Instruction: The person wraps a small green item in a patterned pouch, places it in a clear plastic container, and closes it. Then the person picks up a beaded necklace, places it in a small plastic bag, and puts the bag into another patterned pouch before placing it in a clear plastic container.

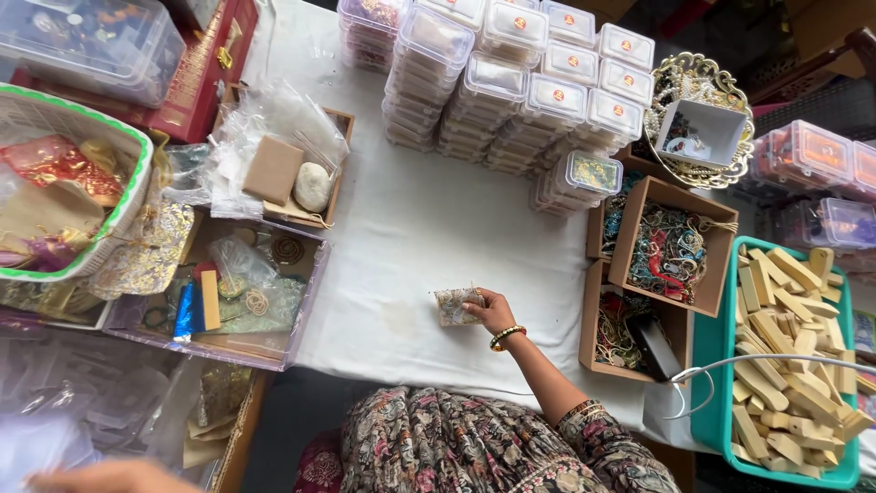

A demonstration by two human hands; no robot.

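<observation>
From the head camera, the right hand (493, 313) rests on the white cloth (411, 228), near the person and a little right of the middle. Its fingers are closed around one end of a small patterned pouch (456, 306). The pouch lies flat on the cloth, and most of it sticks out to the left of the hand.

The pouch looks soft and light, like thin shiny fabric. It would bend and squash easily, so I think a gentle pinch at the edge or across the middle is enough. It may slip a bit if it is smooth.

The left hand (109, 477) is at the near left corner, very blurry. I cannot tell if it is open or holding something.

Far from the hand stand stacks of clear plastic boxes (511, 82). To the right are brown cardboard boxes (671, 246) full of bright beads and chains, and a green tray (707, 383) of pale wooden sticks. To the left sits an open box (228, 292) of small bags and rings.
</observation>
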